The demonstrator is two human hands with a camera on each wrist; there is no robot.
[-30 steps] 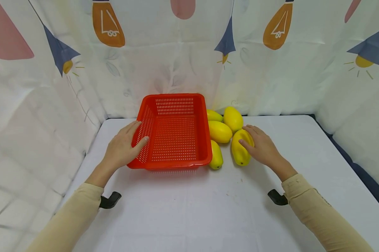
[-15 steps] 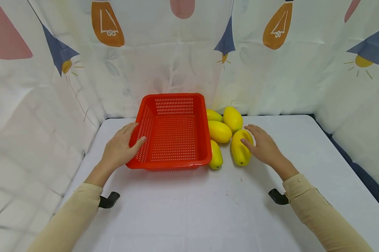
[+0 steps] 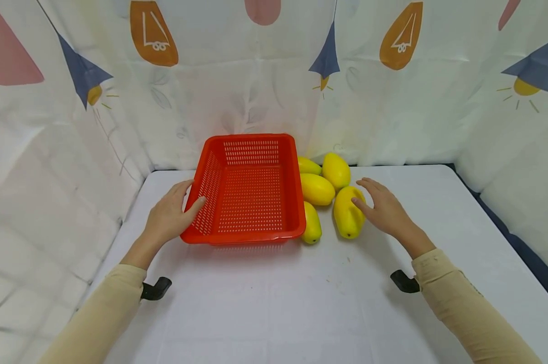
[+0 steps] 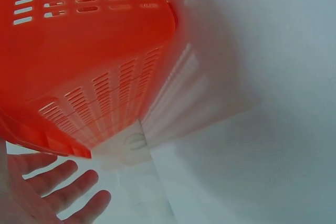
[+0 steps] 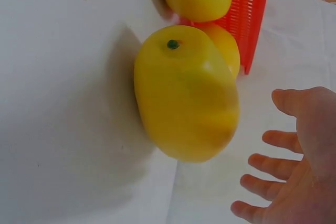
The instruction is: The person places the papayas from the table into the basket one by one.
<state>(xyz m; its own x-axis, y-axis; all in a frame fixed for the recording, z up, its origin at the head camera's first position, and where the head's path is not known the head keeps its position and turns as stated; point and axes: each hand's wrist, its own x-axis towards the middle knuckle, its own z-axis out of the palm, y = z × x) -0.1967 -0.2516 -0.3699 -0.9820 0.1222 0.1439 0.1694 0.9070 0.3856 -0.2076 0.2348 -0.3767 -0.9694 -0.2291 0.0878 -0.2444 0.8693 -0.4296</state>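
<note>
A red plastic basket [image 3: 251, 202] with slotted walls stands on the table, tilted with its open top facing me. My left hand [image 3: 168, 213] is at its left rim, fingers extended and spread; in the left wrist view the fingers [image 4: 71, 187] lie just outside the rim, and whether they touch it I cannot tell. Several yellow mangoes lie against the basket's right side. The nearest to my right hand [image 3: 385, 208] is a dented mango [image 3: 348, 212]. That hand hovers at its right with loosely bent fingers; the right wrist view shows a gap between the fingers and the mango [image 5: 186, 98].
Behind the dented one are another mango [image 3: 336, 171] and a mango [image 3: 317, 189] beside the basket wall. A further mango [image 3: 311, 223] sits by the front right corner. The white table [image 3: 274, 308] ends at a patterned curtain [image 3: 256, 81]. Small specks [image 3: 333, 280] dot the cloth.
My left hand has slid slightly left and outward from the basket rim. My right hand has drawn slightly right, away from the dented mango. Basket and mangoes stay in place.
</note>
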